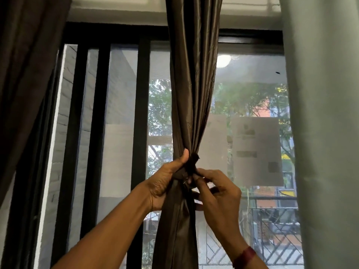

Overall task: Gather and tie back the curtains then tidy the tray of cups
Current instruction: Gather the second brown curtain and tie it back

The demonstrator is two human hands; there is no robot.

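Here, in the head view, the brown curtain (192,84) hangs gathered mid-window; the left hand (167,179) clamps the bunch while the right hand (215,189) pinches the dark tie (192,162). Keep the bunch squeezed tight and draw the tie snug before letting go.

Paper sheet (257,150) on window screen (120,113)

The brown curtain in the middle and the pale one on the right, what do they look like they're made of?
The brown curtain looks like a thin satin-type fabric, maybe polyester or silk: it has a soft sheen along its sharp narrow folds. The pale curtain looks like a matte, heavier grey-green cloth, with broad folds and no shine. The exact fibre cannot be told for either.
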